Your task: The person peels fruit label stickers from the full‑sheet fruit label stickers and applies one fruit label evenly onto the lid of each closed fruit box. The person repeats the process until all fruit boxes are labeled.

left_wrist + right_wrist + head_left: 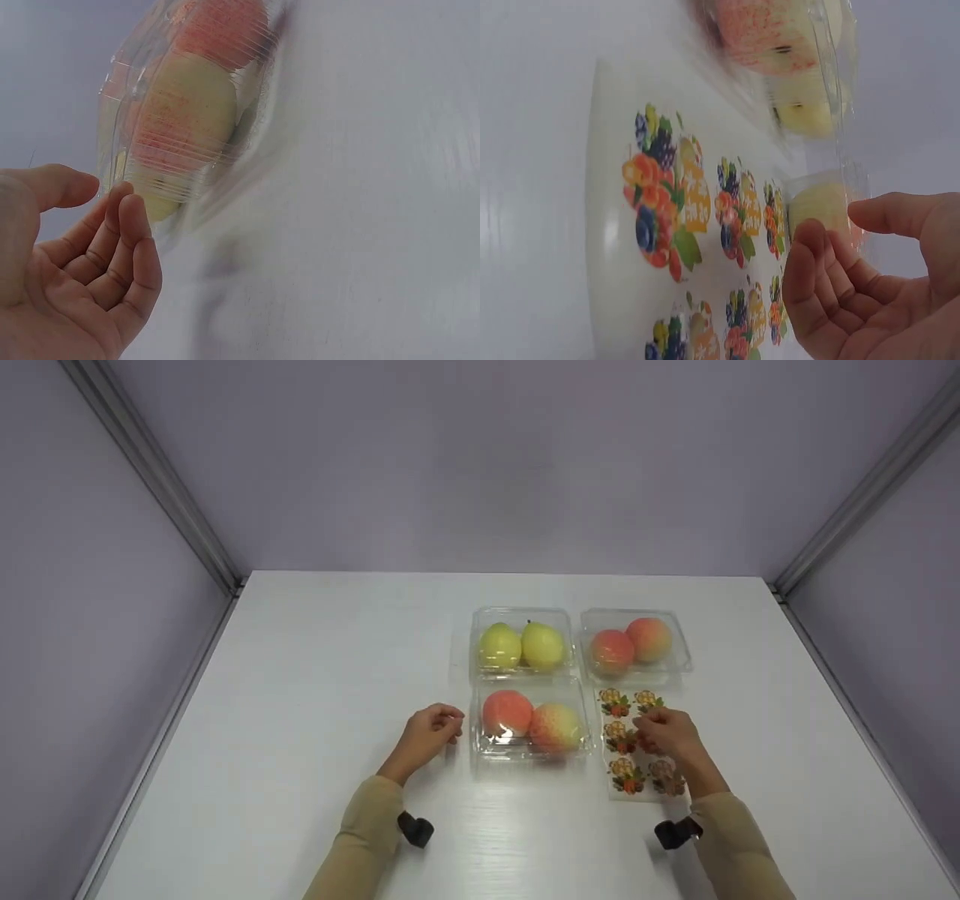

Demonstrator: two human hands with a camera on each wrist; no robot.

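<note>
My left hand hovers just left of the front clear plastic box, its fingers loosely bent and nothing between thumb and fingertips. Inside that box sit a red peach and a paler speckled peach. In the left wrist view the fingertips overlap the box's near corner. Over a sheet of fruit stickers, my right hand has its fingers half bent. A gap shows between its thumb and fingers in the right wrist view. Several stickers, such as this one, carry printed berries and leaves.
Behind the front box stands a clear box with two yellow-green pears. To its right, another box holds two peaches. All rest on a white table, walled by pale panels.
</note>
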